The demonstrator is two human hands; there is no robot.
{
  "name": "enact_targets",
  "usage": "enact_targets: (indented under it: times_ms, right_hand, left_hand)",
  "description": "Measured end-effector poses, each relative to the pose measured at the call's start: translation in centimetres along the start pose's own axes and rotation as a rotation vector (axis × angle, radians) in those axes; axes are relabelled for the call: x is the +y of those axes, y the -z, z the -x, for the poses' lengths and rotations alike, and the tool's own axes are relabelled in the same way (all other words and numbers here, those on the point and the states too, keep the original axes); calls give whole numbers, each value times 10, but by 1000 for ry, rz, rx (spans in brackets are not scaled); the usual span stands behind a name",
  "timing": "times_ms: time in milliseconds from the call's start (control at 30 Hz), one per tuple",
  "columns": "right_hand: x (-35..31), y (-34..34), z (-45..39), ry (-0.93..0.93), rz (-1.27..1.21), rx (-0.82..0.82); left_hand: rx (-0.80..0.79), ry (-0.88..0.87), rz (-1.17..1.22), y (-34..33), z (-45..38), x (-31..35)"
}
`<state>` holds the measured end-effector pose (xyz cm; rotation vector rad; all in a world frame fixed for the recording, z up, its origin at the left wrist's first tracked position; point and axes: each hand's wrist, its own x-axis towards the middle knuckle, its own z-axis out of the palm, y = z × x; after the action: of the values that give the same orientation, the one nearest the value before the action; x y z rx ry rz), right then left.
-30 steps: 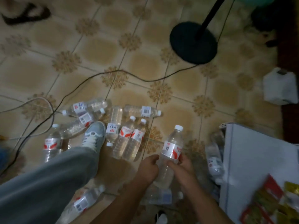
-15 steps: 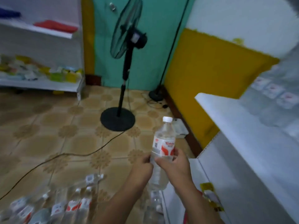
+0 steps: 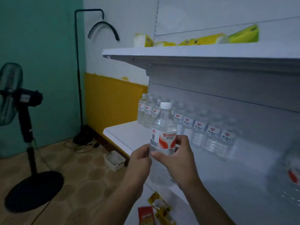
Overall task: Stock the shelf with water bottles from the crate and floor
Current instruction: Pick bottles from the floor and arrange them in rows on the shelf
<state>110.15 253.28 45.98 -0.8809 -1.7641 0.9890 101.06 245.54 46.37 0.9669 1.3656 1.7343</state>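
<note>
Once over floor, water bottle (image 3: 164, 127) now before shelf (image 3: 129, 135)

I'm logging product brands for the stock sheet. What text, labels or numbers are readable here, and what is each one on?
"Wahaha": red lettering on the label of the held bottle, gripped by the left hand and right hand.
Small lines under that brand name, and the code patch on the label's left side: too small to read.
Labels on the shelf bottles: blurred, unreadable.
Red packet and yellow packets: print not legible.
</note>
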Motion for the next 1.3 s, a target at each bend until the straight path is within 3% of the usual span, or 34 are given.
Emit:
enact_targets:
  times_ms: [200, 400, 800, 967, 1067, 1200, 1300]
  right_hand:
    - [10, 61, 6, 0, 78, 198]
    - [24, 136, 40, -65, 103, 426]
    - [31, 275, 195, -185, 235, 938]
    - [30, 312, 246, -234, 345, 1083]
    - [37, 329, 257, -246, 404, 1118]
    - [62, 356, 251, -264, 413, 1156]
    - [80, 379, 237, -272, 357, 1188]
  left_hand:
    - [-166, -18, -53, -59, -14, -6]
    - [-435, -27, -70, -136, -2, -25]
    - [-951, -13, -7, -287, 118, -60]
    - [-1142, -91, 28, -326, 158, -67]
    - [-1264, -253, -157, -338, 159, -82]
    - [-1156, -482, -494, -340, 146, -107]
    - [-1184, -591, -652, -342, 137, -127]
